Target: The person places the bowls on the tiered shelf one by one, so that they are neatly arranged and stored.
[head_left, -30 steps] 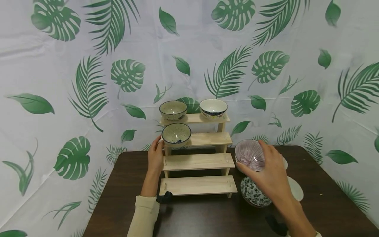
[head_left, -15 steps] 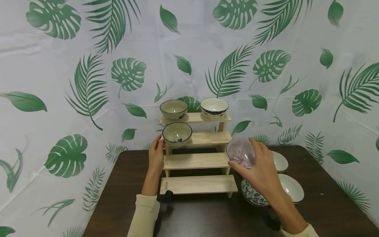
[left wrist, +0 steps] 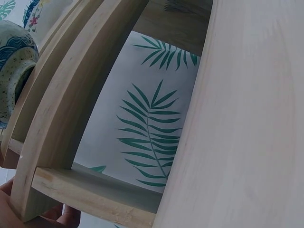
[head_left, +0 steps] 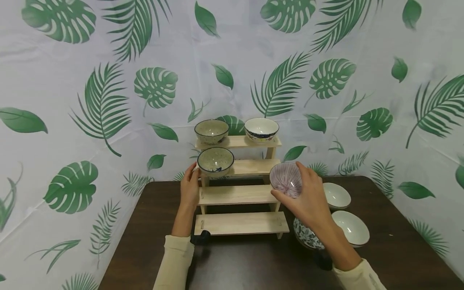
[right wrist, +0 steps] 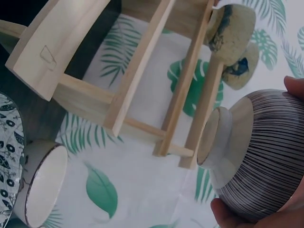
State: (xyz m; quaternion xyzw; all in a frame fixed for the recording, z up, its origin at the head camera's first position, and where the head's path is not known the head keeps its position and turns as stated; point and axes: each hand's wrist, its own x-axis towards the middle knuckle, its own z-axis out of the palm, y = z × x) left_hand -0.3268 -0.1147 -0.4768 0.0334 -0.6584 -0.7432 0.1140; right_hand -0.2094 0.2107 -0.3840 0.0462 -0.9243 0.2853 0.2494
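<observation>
My right hand (head_left: 309,197) grips a small purple-striped bowl (head_left: 286,180) by opposite sides, tilted, beside the right end of the stand's middle steps. In the right wrist view, dark lines run round the striped bowl's outside (right wrist: 266,147) and its pale foot points at the stand. My left hand (head_left: 189,186) holds the left side of the stepped wooden stand (head_left: 241,224); in the left wrist view its fingers (left wrist: 70,216) curl round the frame. Close to those fingertips, a speckled bowl (head_left: 216,160) with a dark blue rim sits on the second step from the top.
On the top step stand another speckled bowl (head_left: 212,131) and a white bowl (head_left: 262,129) with a dark patterned outside. Right of the stand, a floral bowl (head_left: 306,235) is partly behind my right arm, near two pale bowls (head_left: 337,195) on the dark table (head_left: 395,249). Leaf-print cloth hangs behind.
My right hand has carried the striped bowl leftward and slightly up, toward the stand, uncovering the two pale bowls. My left hand keeps its place on the stand.
</observation>
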